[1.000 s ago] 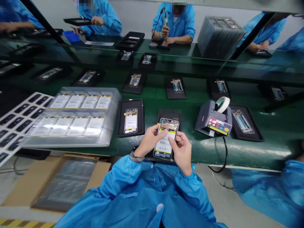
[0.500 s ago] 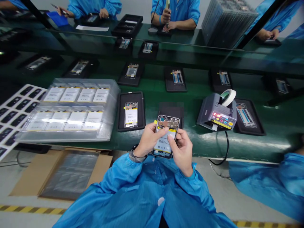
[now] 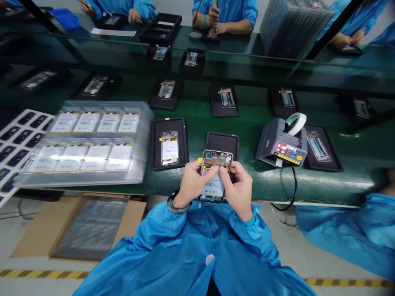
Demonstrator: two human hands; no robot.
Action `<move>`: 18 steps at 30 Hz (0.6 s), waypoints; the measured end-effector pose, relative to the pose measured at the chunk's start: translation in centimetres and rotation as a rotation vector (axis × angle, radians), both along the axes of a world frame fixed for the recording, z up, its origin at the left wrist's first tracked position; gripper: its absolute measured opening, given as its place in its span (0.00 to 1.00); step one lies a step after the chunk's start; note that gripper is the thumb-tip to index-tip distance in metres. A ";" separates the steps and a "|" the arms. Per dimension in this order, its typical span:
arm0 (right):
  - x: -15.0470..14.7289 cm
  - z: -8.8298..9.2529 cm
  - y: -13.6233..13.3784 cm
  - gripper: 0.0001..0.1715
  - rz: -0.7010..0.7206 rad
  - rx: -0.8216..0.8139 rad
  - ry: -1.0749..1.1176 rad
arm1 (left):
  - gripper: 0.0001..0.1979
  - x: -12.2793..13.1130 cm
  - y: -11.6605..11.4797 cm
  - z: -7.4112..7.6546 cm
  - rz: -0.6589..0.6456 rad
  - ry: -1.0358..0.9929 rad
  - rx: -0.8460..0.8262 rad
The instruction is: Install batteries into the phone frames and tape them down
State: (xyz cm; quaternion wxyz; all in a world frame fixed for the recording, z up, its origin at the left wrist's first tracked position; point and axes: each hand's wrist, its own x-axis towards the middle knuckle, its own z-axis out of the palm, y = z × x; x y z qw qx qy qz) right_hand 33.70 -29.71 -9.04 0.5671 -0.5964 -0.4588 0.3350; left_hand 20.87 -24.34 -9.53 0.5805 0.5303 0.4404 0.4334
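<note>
An opened smartphone [image 3: 212, 188] is held upright between my two hands, its circuit board at the top and a white battery below. My left hand [image 3: 195, 181] grips its left edge, the thumb lying on the top of the battery. On the right edge is my right hand [image 3: 239, 187], its thumb pressed beside the left one near the battery's upper end. My other fingers are mostly hidden behind the phone. Just beyond it lies a black tray [image 3: 222, 140]. To the left, another black tray [image 3: 156, 144] carries a second opened phone [image 3: 170, 149] with a battery.
Clear plastic trays of batteries [image 3: 140, 142] are stacked at the left, beside a sheet of black stickers [image 3: 18, 142]. A tape dispenser [image 3: 279, 144] stands at right. Several phone trays line the green bench [image 3: 197, 113]. Co-workers' hands [image 3: 216, 22] work across it.
My right thumb has moved up the battery and now rests beside my left thumb. Both hands still hold the phone. The view has shifted slightly.
</note>
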 end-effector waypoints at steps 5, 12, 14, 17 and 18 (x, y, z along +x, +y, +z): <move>0.2 0.2 -0.3 0.07 0.017 0.036 -0.019 | 0.12 -0.5 -0.3 0.4 -0.003 0.014 0.033; -0.1 0.4 -0.5 0.04 -0.014 0.071 -0.054 | 0.11 -0.6 -0.8 0.4 -0.024 -0.004 0.037; -0.3 0.3 -0.4 0.04 -0.034 0.075 -0.039 | 0.10 -0.4 -0.8 0.3 -0.012 -0.012 0.022; -0.5 -0.7 0.4 0.06 -0.072 0.037 0.010 | 0.12 0.2 -0.6 -0.3 0.022 -0.049 -0.074; -0.5 -1.2 0.9 0.07 -0.085 0.007 0.040 | 0.14 0.5 -0.4 -0.8 0.026 -0.083 -0.144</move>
